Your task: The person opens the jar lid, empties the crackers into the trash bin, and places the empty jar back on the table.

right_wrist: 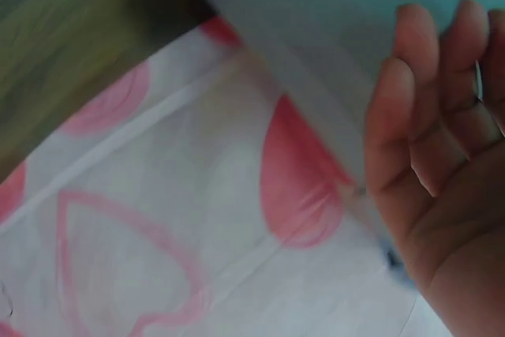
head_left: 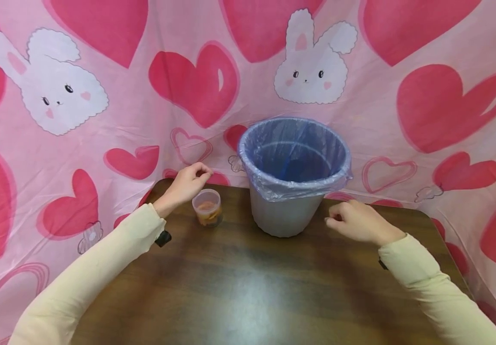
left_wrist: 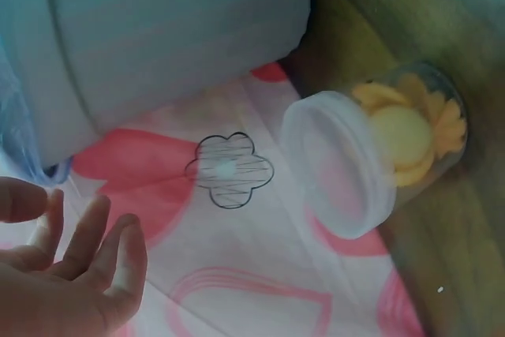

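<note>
A light grey bin [head_left: 283, 215] lined with a translucent blue bag [head_left: 273, 187] stands at the back of the table. To its left is a small clear jar [head_left: 208, 207] with a pale lid [left_wrist: 339, 165]; orange and yellow pieces [left_wrist: 410, 128] show through its wall. My left hand [head_left: 189, 182] hovers just above and behind the jar, its fingers loosely bent with nothing in them. On the bin's other side, my right hand [head_left: 357, 221] is held above the table. Its fingers are loosely curled and empty in the right wrist view, close to the bin's side.
The brown wooden table [head_left: 239, 278] ends close behind the bin and jar. A pink cloth [head_left: 196, 28] with hearts and white rabbits hangs around its back and sides. Dark wrist cameras [head_left: 163, 238] sit under the cream sleeves [head_left: 97, 263].
</note>
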A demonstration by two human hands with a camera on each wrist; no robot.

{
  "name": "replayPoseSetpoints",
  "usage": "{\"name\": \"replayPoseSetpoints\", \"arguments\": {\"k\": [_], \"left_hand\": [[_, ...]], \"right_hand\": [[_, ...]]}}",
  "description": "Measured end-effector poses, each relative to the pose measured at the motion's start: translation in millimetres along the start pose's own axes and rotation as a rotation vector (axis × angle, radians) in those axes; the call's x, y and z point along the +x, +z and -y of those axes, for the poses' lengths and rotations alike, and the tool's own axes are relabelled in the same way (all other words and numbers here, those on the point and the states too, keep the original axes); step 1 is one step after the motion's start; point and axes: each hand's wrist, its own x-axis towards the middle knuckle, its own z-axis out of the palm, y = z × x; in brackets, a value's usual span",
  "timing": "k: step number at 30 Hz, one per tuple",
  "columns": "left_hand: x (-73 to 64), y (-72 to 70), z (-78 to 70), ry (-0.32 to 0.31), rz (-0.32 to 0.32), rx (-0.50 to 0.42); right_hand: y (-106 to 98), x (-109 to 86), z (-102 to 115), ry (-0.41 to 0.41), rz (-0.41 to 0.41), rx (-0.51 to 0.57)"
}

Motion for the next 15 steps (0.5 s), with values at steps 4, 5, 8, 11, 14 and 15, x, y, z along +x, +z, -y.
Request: {"name": "replayPoseSetpoints", "arguments": {"k": [4, 5, 8, 11, 14, 15], "left_hand": [[-3.6, 0.4, 5.6, -0.026, 0.041, -0.083], [-4.3, 0.6, 7.0, -0.032, 0.047, -0.11], [-6.6, 0.8, 10.9, -0.06, 0.056, -0.174], [-7.8, 1.1, 14.6, -0.094, 0.05, -0.194], [-8.2, 0.5, 17.6, -0.117, 0.031, -0.173], [-8.3, 0.1, 18.8, -0.122, 0.024, -0.16]], "right_hand": [[11, 3.1, 14, -0.077, 0.056, 0.054], [14, 4.0, 17, -0.096, 0.069, 0.068], [22, 6.3, 27, -0.146, 0.103, 0.111], [30, 8.1, 35, -0.171, 0.133, 0.137], [38, 10.4, 40, -0.191, 0.149, 0.134], [41, 11.3, 42, -0.199, 0.153, 0.135]]}}
